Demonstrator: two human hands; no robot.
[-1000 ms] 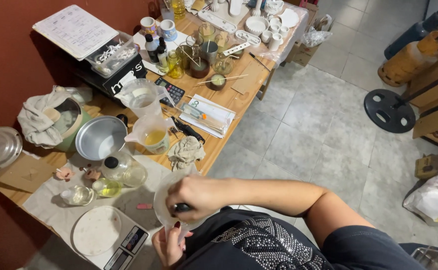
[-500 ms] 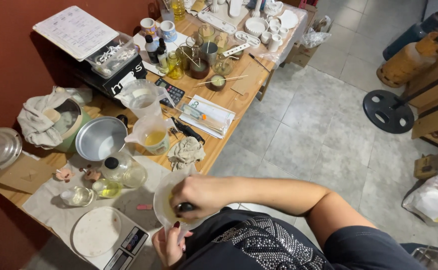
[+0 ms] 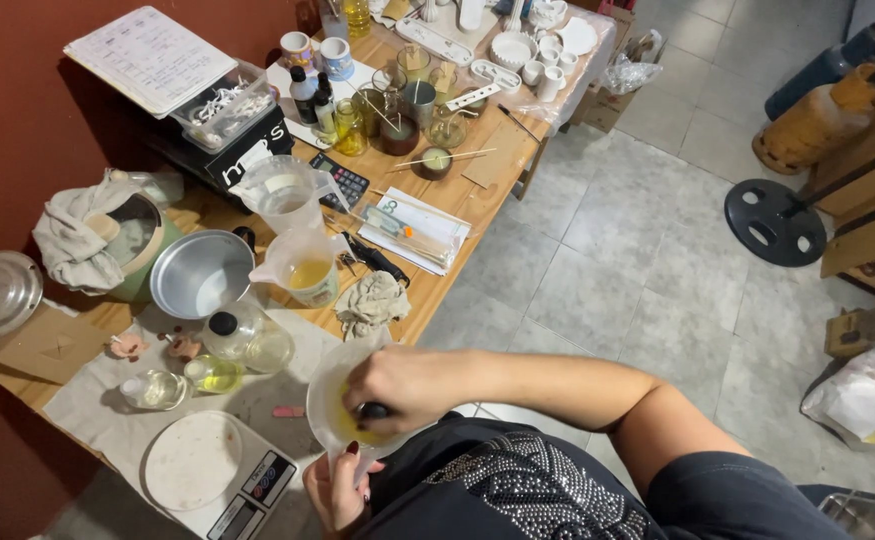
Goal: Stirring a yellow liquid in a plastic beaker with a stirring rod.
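My right hand point(image 3: 409, 384) grips the dark handle of a stirring tool point(image 3: 372, 411) that dips into a clear plastic cup point(image 3: 328, 398) of yellow liquid. My left hand point(image 3: 335, 492) holds that cup from below, close to my chest, with dark-painted nails showing at the rim. The cup hangs just off the front edge of the wooden table point(image 3: 477, 160). Most of the tool is hidden by my fingers.
A kitchen scale point(image 3: 259, 481) carrying a white plate point(image 3: 191, 462) sits left of the cup. Behind it are small glass jars point(image 3: 247, 340), a jug of yellow liquid point(image 3: 303, 268), a metal bowl point(image 3: 201, 273), a crumpled rag point(image 3: 373, 300) and several jars and cups farther back.
My right hand has shifted slightly over the cup, circling the tool in the liquid. The left hand and the cup stay in place.
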